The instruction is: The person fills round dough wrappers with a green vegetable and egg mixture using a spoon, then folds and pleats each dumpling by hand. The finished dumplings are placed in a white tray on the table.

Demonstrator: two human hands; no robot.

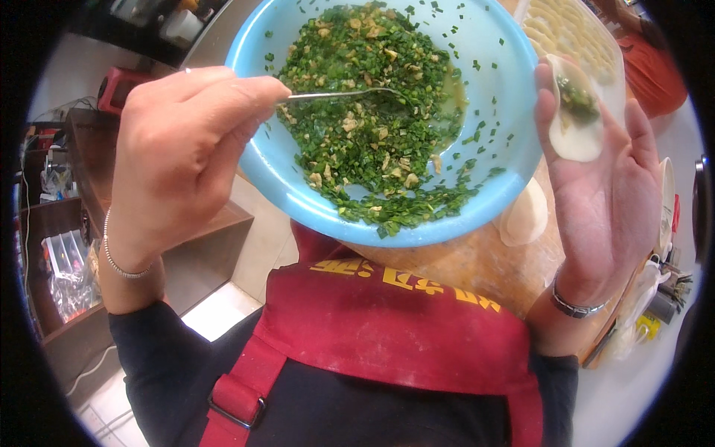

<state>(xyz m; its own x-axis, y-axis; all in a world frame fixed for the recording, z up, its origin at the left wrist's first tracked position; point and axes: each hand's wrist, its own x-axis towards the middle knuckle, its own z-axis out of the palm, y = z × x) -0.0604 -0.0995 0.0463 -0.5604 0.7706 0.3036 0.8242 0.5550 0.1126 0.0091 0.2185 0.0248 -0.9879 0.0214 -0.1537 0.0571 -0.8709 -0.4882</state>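
Observation:
My left hand (179, 151) pinches the handle of a metal spoon (329, 96). The spoon's tip dips into a chopped green filling (357, 134), which looks like chives mixed with bits of egg. A large light-blue plastic bowl (391, 237) holds this filling, with liquid showing along one side. Palm up at the bowl's right, my right hand (606, 207) carries a thin dough wrapper (575, 146) across its fingers. A small heap of green filling (578, 100) lies on that wrapper, whose sides curve up. More round dough wrappers (525, 215) rest on a floured wooden worktop (447, 262), partly behind the bowl.
A white tray (613, 84) with rows of shaped dumplings stands at the upper right. Beyond it is another person in orange clothing (651, 75). A brown wooden cabinet (215, 246) is on the left. A plastic bag (637, 313) hangs beside the worktop's right edge.

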